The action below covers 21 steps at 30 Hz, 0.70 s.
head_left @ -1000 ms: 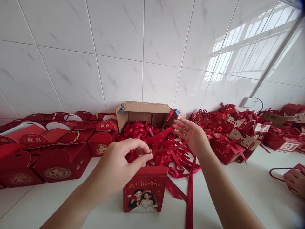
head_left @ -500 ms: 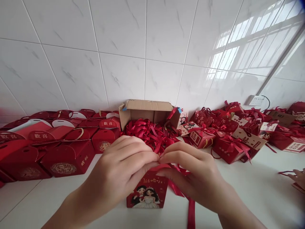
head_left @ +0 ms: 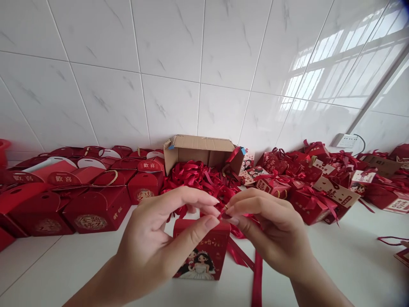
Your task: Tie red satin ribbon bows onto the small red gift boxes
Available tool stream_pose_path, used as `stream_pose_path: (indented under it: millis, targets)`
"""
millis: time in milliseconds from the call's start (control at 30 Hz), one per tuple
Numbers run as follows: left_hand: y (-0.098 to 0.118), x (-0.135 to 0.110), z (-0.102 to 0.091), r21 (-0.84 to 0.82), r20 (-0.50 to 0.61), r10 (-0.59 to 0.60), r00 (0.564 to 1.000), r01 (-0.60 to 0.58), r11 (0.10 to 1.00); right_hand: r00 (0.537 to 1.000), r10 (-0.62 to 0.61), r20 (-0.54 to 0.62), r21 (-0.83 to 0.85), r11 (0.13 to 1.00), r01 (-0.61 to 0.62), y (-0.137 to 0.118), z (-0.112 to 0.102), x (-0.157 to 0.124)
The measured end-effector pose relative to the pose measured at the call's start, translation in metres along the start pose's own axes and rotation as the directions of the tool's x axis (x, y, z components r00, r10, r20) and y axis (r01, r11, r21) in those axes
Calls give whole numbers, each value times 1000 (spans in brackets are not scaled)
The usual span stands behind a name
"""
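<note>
A small red gift box (head_left: 201, 251) printed with a cartoon bride and groom stands upright on the white counter in front of me. My right hand (head_left: 271, 234) pinches a red ribbon (head_left: 255, 277) just above the box top; the ribbon trails down past the box's right side. My left hand (head_left: 159, 243) is right beside it with fingers loosely spread, thumb touching the box's top edge, holding nothing I can make out.
An open cardboard carton (head_left: 201, 151) spilling red ribbons (head_left: 194, 175) sits against the tiled wall. Rows of red handled boxes (head_left: 92, 209) fill the left; ribbon-tied boxes (head_left: 313, 196) crowd the right. Another person's fingers (head_left: 405, 244) show at the right edge. A wall socket (head_left: 343, 140) is behind.
My hands came together over the box from apart. The left hand has since let go and spread its fingers, while the right keeps its pinch on the ribbon.
</note>
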<state>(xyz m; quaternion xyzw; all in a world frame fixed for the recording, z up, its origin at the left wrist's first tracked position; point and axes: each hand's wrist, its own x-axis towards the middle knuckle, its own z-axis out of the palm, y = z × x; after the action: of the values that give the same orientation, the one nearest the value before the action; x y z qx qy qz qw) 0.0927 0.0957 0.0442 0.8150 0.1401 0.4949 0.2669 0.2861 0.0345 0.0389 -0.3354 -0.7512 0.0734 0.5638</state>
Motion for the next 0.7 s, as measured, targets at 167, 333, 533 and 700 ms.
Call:
stream_pose_path:
  millis: [167, 333, 533, 700]
  targets:
    - [3, 6, -5, 43, 120, 47, 992, -52, 998, 998, 14, 60, 162, 986, -23, 3, 1, 1]
    - [5, 7, -7, 48, 224, -4, 975, -7, 999, 989, -60, 136, 222, 975, 28, 2, 0, 0]
    - [15, 9, -13, 44, 416, -181, 891, 179, 983, 944, -139, 301, 203, 976, 79, 2, -2, -2]
    - [12, 9, -10, 52, 486, -323, 812, 342, 938, 920, -167, 353, 232, 969, 87, 6, 1, -1]
